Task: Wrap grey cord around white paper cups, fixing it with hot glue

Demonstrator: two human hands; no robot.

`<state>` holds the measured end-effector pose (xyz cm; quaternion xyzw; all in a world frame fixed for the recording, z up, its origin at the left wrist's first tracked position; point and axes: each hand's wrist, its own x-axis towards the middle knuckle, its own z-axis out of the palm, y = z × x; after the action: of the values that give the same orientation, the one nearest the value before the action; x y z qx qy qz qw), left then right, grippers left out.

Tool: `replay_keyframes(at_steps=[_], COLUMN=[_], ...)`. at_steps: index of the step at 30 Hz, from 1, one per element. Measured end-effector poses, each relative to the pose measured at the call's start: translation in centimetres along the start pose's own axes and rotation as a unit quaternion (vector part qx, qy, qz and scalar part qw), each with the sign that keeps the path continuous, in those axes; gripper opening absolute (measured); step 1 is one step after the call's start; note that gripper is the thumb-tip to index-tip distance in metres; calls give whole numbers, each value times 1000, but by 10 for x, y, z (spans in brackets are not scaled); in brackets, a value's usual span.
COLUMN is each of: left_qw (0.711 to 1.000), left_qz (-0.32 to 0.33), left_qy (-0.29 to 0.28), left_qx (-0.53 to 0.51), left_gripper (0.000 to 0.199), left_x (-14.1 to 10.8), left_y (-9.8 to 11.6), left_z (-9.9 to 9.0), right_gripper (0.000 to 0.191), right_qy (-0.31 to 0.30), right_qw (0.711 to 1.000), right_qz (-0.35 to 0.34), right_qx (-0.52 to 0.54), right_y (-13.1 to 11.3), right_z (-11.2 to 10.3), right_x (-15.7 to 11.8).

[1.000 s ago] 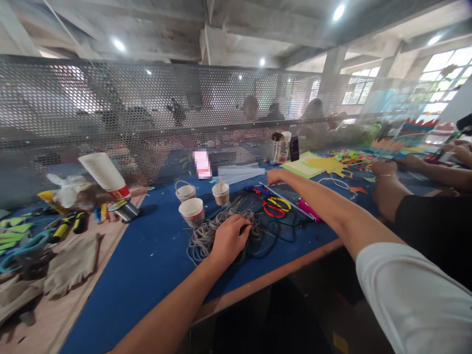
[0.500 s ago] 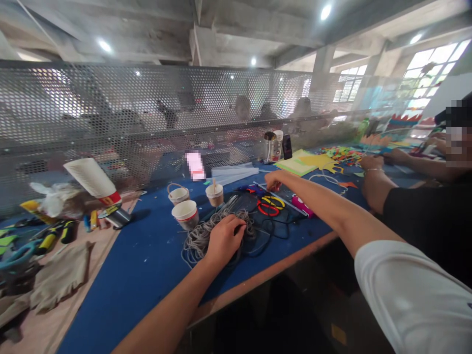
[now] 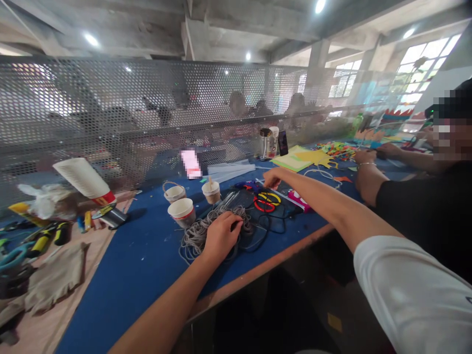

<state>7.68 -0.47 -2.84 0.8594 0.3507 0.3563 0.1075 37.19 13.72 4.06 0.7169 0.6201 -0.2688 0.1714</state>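
My left hand [image 3: 223, 236] rests over a tangled heap of grey cord [image 3: 193, 238] on the blue table, its thumb and fingers curled together; whatever they pinch is too small to make out. Farther right, my right hand [image 3: 272, 178] hangs with bent fingers over a clear ruler-like strip, just above the red-handled scissors [image 3: 264, 202] and yellow-handled scissors [image 3: 272, 196]. What its fingertips hold, if anything, is hidden. Behind the cord stand a paper cup with a red band [image 3: 182, 214], a cup with a cord handle [image 3: 174, 192] and a cup with a stick [image 3: 211, 191].
A tilted stack of paper cups [image 3: 84, 179] stands at the left, near gloves [image 3: 57, 278] and tools. Yellow sheets [image 3: 295, 158] lie toward the back right. A perforated metal screen [image 3: 147, 118] borders the table. Another person's arm [image 3: 372, 179] reaches in from the right.
The whole view has shifted slightly, so most things appear a little farther left. Both hands keep nearly the same places over the cord and beside the scissors.
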Motion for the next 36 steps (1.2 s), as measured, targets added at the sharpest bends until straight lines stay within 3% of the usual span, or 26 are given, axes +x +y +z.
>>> replay_keyframes(at_steps=[7, 11, 17, 19, 20, 23, 26, 31, 36], left_qw=[1000, 1000, 1000, 1000, 1000, 1000, 1000, 1000, 1000], left_qz=[-7, -9, -3, -1, -1, -4, -10, -20, -17], left_qy=[-9, -13, 0, 1, 1, 3, 2, -4, -4], left_qx=[6, 8, -5, -6, -7, -13, -14, 1, 2], left_gripper=[10, 8, 8, 8, 9, 10, 11, 10, 9], left_x=[1, 0, -2, -2, -2, -1, 0, -2, -2], left_y=[3, 4, 4, 4, 4, 4, 6, 5, 3], left_z=[-1, 0, 2, 2, 2, 1, 0, 1, 3], right_gripper=[30, 29, 28, 23, 21, 15, 18, 35, 38], right_qy=[-38, -13, 91, 206, 234, 288, 321, 346, 370], right_qw=[999, 999, 992, 971, 963, 945, 932, 923, 917], right_qz=[13, -11, -56, -81, -87, -103, -113, -117, -110], right_qx=[-37, -48, -61, -94, -102, -117, -124, -124, -99], right_y=[2, -6, -40, -59, -69, -95, -107, -100, -85], right_z=[-8, -35, -109, -125, -129, -122, -97, -57, -43], right_x=[-31, -53, -82, -83, -80, -60, -28, 20, 49])
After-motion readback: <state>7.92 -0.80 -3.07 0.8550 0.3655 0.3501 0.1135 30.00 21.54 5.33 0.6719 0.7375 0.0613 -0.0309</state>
